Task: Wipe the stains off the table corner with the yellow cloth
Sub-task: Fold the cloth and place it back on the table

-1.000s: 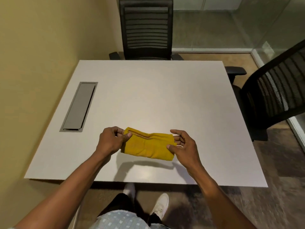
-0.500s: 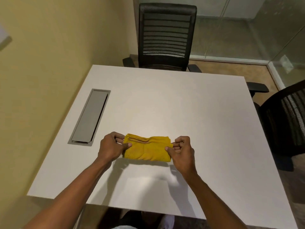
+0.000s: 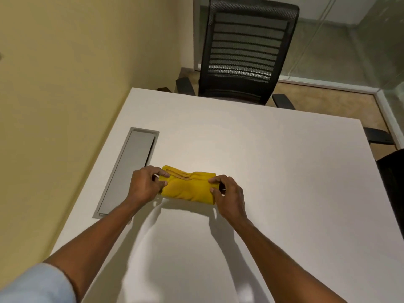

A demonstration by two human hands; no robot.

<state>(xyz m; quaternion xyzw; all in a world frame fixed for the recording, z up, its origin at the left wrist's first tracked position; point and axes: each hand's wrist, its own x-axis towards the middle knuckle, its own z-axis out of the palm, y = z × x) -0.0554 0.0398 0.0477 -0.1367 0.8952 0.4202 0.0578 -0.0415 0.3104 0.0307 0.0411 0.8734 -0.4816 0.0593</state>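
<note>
One head cam, looking steeply fwd/down over the table (image 3: 262, 149), fairly close; far right edge probably cropped.

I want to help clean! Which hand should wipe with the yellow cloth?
Hard to say: no stains show. The left hand and right hand each pinch an end of the yellow cloth. Left is probably better for the wall-side corners, right for the others.
</note>
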